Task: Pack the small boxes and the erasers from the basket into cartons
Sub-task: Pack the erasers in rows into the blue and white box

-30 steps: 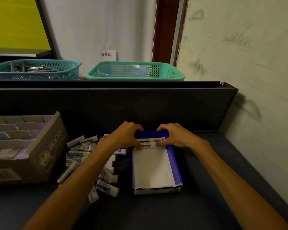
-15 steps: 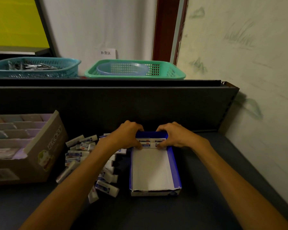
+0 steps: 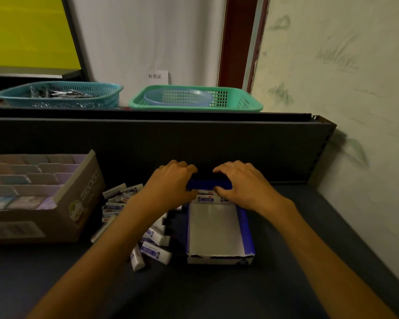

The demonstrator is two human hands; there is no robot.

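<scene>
I work at a dark shelf surface with a dark back panel just beyond my fingers; a pale wall with faint green marks stands off to my right. Above the panel sit a teal basket and a green basket, and between them a white paper sign reads 补货区. Left of my left hand stands a brown carton with printing too blurred to read. The loose erasers lie under and beside my left forearm. The blue-and-white carton lies between my wrists; a few erasers in it sit at its far end. My left hand and right hand curl over that far end, fingers bent around the carton's blue edge, thumbs by the erasers. Compared with a second ago, my fingertips have risen onto the blue end wall and the carton has barely shifted.
</scene>
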